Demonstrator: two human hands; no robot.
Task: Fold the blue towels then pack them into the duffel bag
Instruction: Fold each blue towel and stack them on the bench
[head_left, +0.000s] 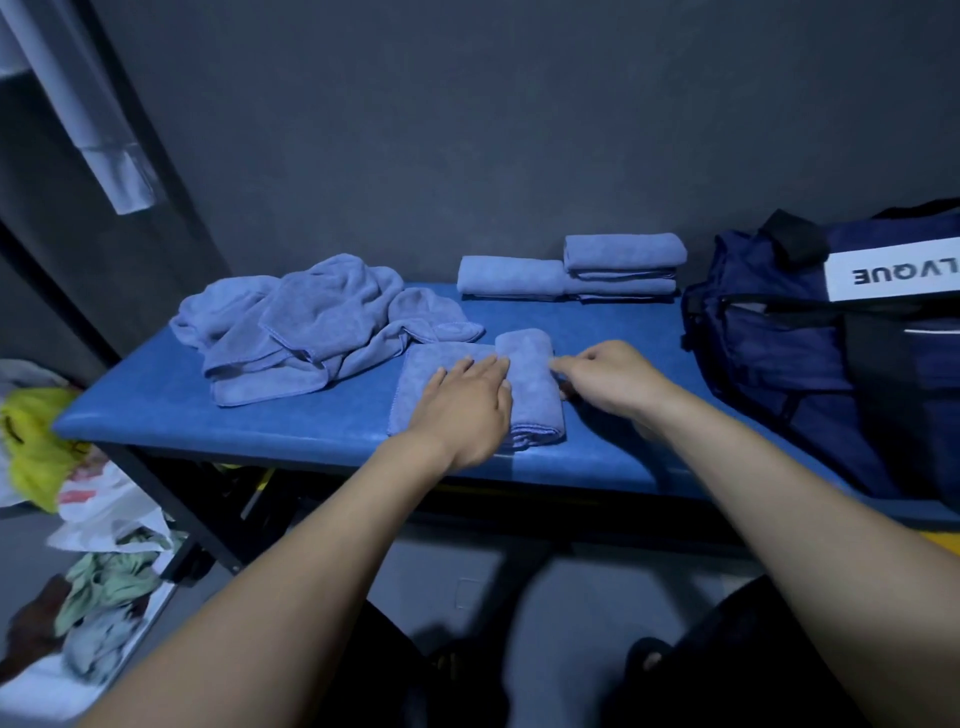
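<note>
Now both hands (470, 402) on towel (530, 384)

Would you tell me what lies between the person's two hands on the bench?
In the head view, the folded-over part of the towel being folded lies between the left hand and right hand.

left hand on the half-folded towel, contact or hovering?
Touching. The head view shows the left hand lying flat on the half-folded towel, palm down, fingertips against the folded-over edge, with no gap visible.
</note>
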